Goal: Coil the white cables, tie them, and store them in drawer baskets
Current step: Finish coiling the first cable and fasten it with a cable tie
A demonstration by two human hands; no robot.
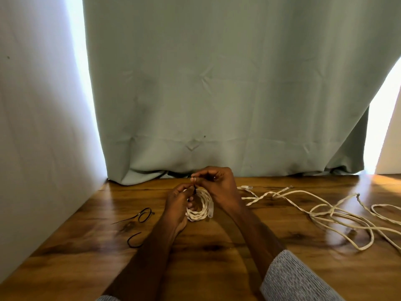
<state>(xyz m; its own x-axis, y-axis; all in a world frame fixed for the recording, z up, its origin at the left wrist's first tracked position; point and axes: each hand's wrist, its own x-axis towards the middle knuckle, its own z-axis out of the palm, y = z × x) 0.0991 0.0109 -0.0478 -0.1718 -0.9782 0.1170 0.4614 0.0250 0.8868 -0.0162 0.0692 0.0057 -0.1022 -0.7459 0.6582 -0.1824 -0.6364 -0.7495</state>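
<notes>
- The coil [200, 206] of white cable sits between the two hands, near the far edge of the table [217, 268], propped up on edge and not lying flat, its lower arc down by the wood.
- The left hand [179, 202] has its fingers curled through and round the coil's left side, holding it steady; the thumb and forefinger reach up to the top of the loop.
- The right hand [217, 184] is above and right of the coil, fingertips pinched together at the coil's top.
- A small dark tie [196, 190] shows just at that top point, between both sets of fingertips; whether it is already wrapped round the strands I cannot tell.
- My reading: the step in hand is tying the coil. The coming move turns on that top point, where both hands meet; the right hand is nearer the tie's free end, the left carries the coil.
- The coil's plane faces roughly toward the camera; a clear plug [211, 211] hangs at its lower right.
- Loose cable [325, 213] sprawls well apart to the right, running roughly left to right, not yet coiled.
- Spare black ties [144, 215] lie to the left, nearer the left hand.
- No drawer basket is in view.
</notes>
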